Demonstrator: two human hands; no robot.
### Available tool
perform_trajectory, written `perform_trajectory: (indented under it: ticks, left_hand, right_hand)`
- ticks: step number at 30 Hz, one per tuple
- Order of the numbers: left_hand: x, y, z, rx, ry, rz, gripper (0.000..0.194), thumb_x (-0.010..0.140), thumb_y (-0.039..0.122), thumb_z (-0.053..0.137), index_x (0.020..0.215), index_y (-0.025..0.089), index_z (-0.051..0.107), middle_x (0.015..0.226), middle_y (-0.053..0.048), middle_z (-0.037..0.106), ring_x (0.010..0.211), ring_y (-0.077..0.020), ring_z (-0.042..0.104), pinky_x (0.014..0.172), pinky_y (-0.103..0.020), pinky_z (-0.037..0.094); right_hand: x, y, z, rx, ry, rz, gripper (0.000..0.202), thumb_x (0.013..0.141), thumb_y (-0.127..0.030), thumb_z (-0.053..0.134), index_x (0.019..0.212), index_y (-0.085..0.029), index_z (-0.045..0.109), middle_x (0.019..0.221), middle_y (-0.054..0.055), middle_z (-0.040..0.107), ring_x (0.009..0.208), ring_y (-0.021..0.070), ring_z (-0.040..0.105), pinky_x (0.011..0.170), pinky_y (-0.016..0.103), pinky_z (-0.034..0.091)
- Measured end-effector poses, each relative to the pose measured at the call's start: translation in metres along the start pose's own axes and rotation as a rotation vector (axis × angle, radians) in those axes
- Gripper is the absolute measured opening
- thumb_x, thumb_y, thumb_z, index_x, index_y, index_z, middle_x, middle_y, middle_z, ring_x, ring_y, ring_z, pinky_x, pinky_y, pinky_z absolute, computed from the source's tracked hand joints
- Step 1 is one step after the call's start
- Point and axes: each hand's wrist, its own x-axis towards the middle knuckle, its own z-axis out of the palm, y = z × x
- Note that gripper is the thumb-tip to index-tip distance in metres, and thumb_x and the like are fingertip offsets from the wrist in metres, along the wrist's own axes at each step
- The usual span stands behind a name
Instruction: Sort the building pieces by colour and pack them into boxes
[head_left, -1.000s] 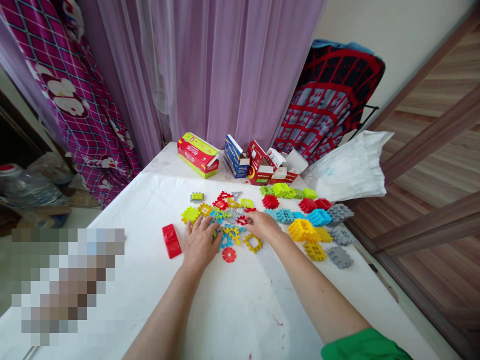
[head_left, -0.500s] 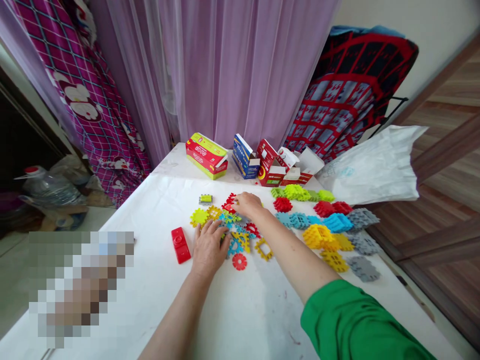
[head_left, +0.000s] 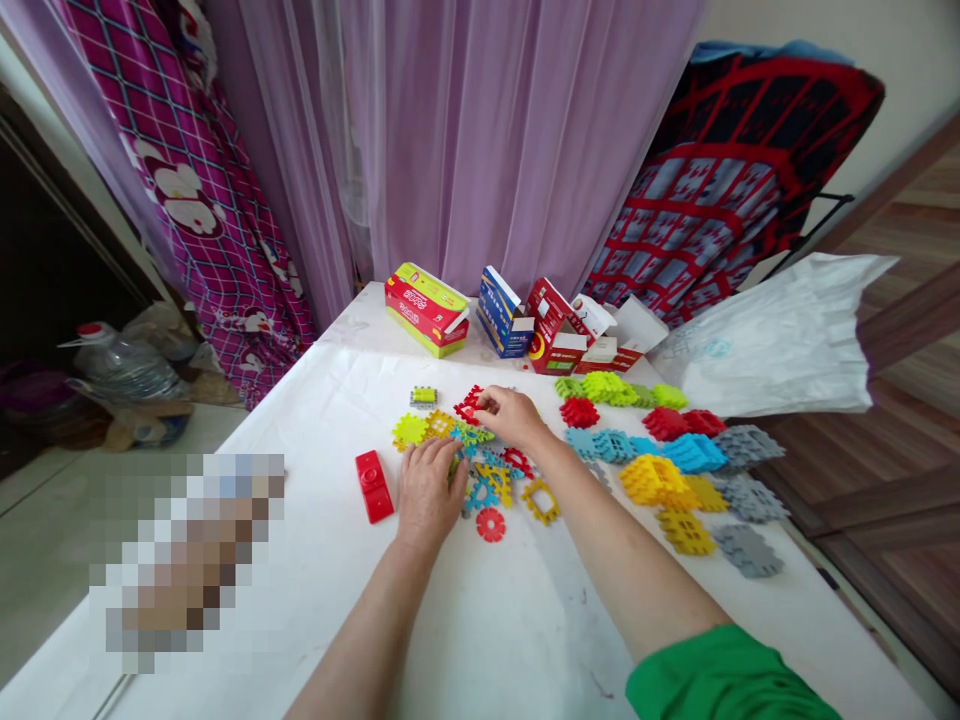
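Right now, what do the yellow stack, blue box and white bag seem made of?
Yellow stack: probably matte plastic, given its even color and crisp notched edges. Blue box: likely printed cardboard, with thin folding flaps. White bag: thin, crinkled sheeting, perhaps plastic; paper is possible.

Table, far edge: red-and-green box, blue box near it. Purple curtain hangs behind. Floor, left — clear bottle, red cap. Right — white bag, wooden panelling beyond.
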Motion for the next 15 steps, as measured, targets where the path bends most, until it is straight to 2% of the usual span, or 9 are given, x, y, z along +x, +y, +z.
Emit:
perform_trajectory:
  ticks: [2,4,7,9,11,15]
  left_hand:
    - [0.001,-0.001,-0.001,-0.036,0.053,-0.031,0.032,0.090,0.032,0.050,0.118,0.022,0.061,0.112,-0.009,0.070,0.107,-0.0246,0.061,0.100,-0.045,0.040]
    - [0.002,-0.002,-0.002,-0.087,0.101,-0.063,0.036,0.090,0.034,0.050,0.121,0.020,0.059,0.107,-0.008,0.071,0.102,-0.0238,0.063,0.095,-0.042,0.043]
    - [0.003,0.000,-0.006,-0.183,0.122,-0.080,0.032,0.091,0.039,0.045,0.106,0.021,0.067,0.097,-0.007,0.073,0.093,-0.0227,0.065,0.090,-0.039,0.046]
    - [0.003,0.003,-0.007,-0.272,0.095,-0.109,0.033,0.090,0.043,0.045,0.089,0.021,0.070,0.087,-0.006,0.074,0.085,-0.0213,0.065,0.084,-0.037,0.048]
    - [0.003,0.007,-0.006,-0.422,0.051,-0.185,0.033,0.086,0.047,0.049,0.082,0.021,0.069,0.079,-0.004,0.073,0.077,-0.0187,0.065,0.077,-0.032,0.050]
    - [0.001,0.016,-0.003,-0.845,-0.086,-0.408,0.041,0.070,0.055,0.065,0.088,0.018,0.066,0.065,0.000,0.068,0.057,-0.0129,0.060,0.055,-0.024,0.047]
  right_hand:
    - [-0.022,0.002,0.000,0.058,0.059,-0.097,0.010,0.084,-0.026,0.057,0.088,-0.021,0.065,0.087,0.000,0.070,0.079,0.0135,0.062,0.074,0.024,0.047]
    - [-0.044,0.003,-0.002,0.053,0.123,-0.216,0.012,0.086,-0.020,0.054,0.089,-0.021,0.065,0.093,0.003,0.069,0.088,0.0155,0.063,0.082,0.028,0.048]
    - [-0.072,0.005,-0.005,-0.001,0.214,-0.363,0.021,0.089,-0.015,0.047,0.095,-0.022,0.066,0.105,0.007,0.068,0.103,0.0188,0.061,0.094,0.036,0.048]
    - [-0.085,0.006,-0.005,-0.036,0.248,-0.413,0.025,0.091,-0.015,0.044,0.099,-0.023,0.066,0.108,0.008,0.067,0.106,0.0192,0.061,0.096,0.039,0.049]
    - [-0.094,0.009,-0.004,-0.063,0.279,-0.445,0.026,0.092,-0.015,0.043,0.100,-0.024,0.066,0.108,0.008,0.067,0.104,0.0188,0.061,0.095,0.039,0.050]
    - [-0.104,0.013,0.000,-0.082,0.331,-0.482,0.027,0.091,-0.013,0.042,0.100,-0.025,0.065,0.108,0.007,0.067,0.105,0.0177,0.061,0.094,0.037,0.052]
